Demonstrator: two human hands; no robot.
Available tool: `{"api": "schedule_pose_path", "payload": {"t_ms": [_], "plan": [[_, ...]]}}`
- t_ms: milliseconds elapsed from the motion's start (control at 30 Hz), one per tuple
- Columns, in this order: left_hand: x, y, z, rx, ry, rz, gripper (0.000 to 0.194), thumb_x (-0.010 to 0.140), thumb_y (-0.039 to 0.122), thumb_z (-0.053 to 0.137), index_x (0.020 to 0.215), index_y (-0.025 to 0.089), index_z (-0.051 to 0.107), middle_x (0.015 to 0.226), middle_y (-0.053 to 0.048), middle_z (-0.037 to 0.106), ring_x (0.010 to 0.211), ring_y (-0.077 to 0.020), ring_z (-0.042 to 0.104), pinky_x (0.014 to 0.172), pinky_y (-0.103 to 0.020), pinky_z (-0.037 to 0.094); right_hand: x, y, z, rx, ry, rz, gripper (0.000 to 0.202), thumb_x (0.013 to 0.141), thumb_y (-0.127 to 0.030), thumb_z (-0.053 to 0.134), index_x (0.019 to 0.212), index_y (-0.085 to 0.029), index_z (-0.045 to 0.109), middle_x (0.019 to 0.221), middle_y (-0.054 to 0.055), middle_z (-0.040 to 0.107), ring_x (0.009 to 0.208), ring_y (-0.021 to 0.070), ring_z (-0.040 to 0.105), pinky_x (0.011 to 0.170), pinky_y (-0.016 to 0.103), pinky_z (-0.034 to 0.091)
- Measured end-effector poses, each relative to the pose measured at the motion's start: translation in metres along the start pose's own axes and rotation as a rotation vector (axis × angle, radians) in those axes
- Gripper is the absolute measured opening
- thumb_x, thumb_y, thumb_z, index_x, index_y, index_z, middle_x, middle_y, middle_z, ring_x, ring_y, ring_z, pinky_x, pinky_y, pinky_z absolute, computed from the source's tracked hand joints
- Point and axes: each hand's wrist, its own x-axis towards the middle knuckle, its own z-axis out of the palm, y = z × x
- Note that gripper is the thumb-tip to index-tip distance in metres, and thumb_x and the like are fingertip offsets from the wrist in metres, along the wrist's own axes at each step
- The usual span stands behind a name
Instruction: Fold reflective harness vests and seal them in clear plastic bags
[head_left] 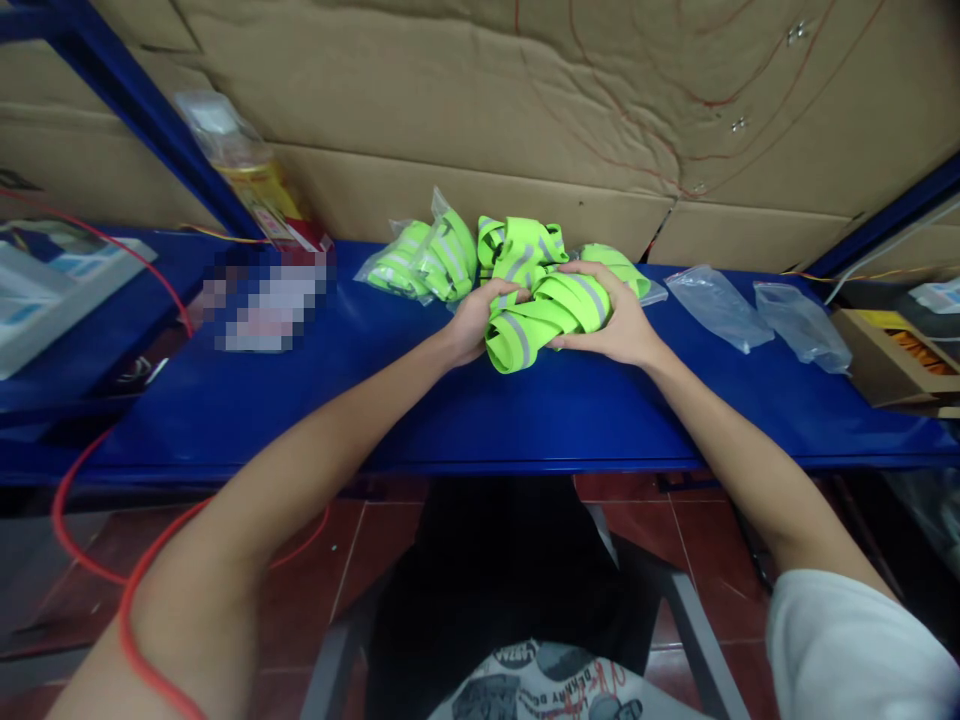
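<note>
A neon yellow-green reflective strap [559, 315] with grey stripes lies folded in loops between my two hands, above the blue bench. My left hand [478, 318] grips its left side, with the thumb on top. Around the right end, my right hand [616, 318] is closed, fingers over the top and thumb below. Just behind sits another loose strap bundle [521, 240] of the same colour. Clear bags with folded straps [435, 255] stand to its left. One more bagged strap [611, 265] is partly hidden behind my right hand.
Two flat clear plastic bags [720, 305] lie on the blue bench [360, 400] at the right, near an open cardboard box [892, 355]. A yellow-labelled bottle [251, 175] stands back left. A red hose [131, 625] crosses by my left arm.
</note>
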Motion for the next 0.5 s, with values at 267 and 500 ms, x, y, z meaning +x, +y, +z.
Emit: {"api": "schedule_pose_path", "payload": {"t_ms": [267,500], "plan": [[0.002,0.009,-0.004,-0.265,0.033,-0.186,0.051,0.092,0.062,0.054,0.100,0.018,0.080,0.081,-0.009,0.082,0.073,-0.0279,0.079,0.075,-0.042,0.066,0.002,0.001,-0.012,0.558,-0.174,0.204,0.087,0.068,-0.113,0.060,0.076,-0.027,0.066,0.095,0.013,0.080,0.110,0.0398,0.079,0.098,0.060,0.065],[-0.003,0.019,0.004,-0.124,0.103,-0.240,0.036,0.100,0.047,0.057,0.099,0.015,0.074,0.078,-0.009,0.080,0.058,-0.0214,0.074,0.060,-0.033,0.061,0.002,-0.005,-0.013,0.686,-0.174,0.349,0.075,0.086,-0.099,0.064,0.075,-0.024,0.067,0.068,0.006,0.074,0.064,0.0246,0.075,0.063,0.039,0.062]]}}
